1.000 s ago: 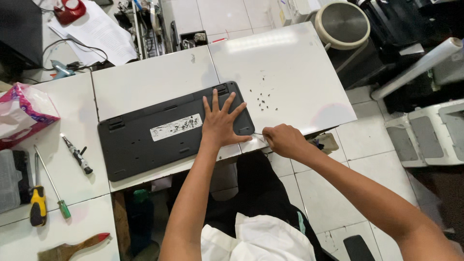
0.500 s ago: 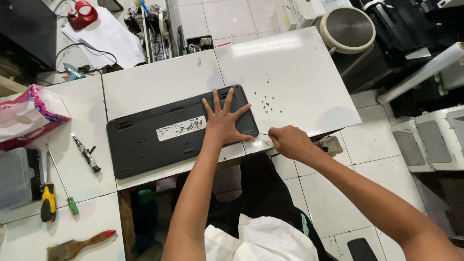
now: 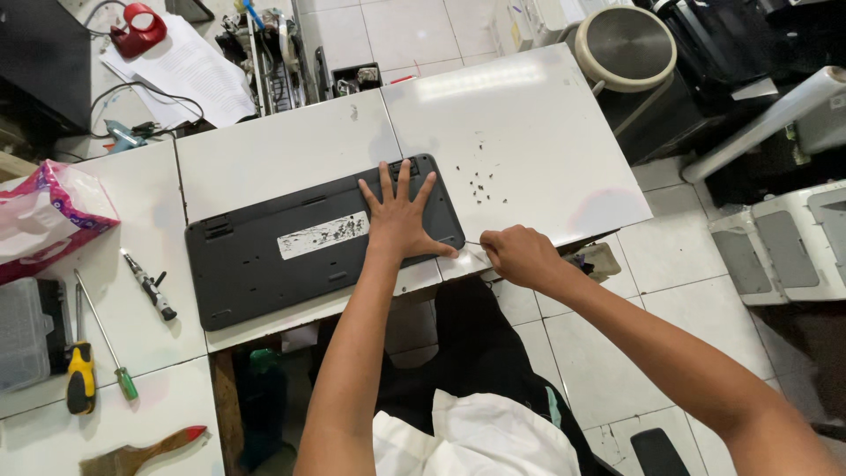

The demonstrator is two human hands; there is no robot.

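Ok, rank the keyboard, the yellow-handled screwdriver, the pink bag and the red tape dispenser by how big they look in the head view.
1. keyboard, clearly largest
2. pink bag, though cut off at the frame edge
3. yellow-handled screwdriver
4. red tape dispenser; close to the screwdriver, so unsure

The keyboard [image 3: 300, 251] lies face down on the tabletop [image 3: 282, 159], near its front edge. The left hand [image 3: 401, 220] rests flat on the keyboard's right end. The right hand [image 3: 520, 256] sits at the tabletop's front edge, just right of the keyboard. Small screws [image 3: 482, 181] lie scattered behind that hand. Left of the keyboard lie a small screwdriver [image 3: 150, 286] and, farther left, two longer screwdrivers [image 3: 92, 353].
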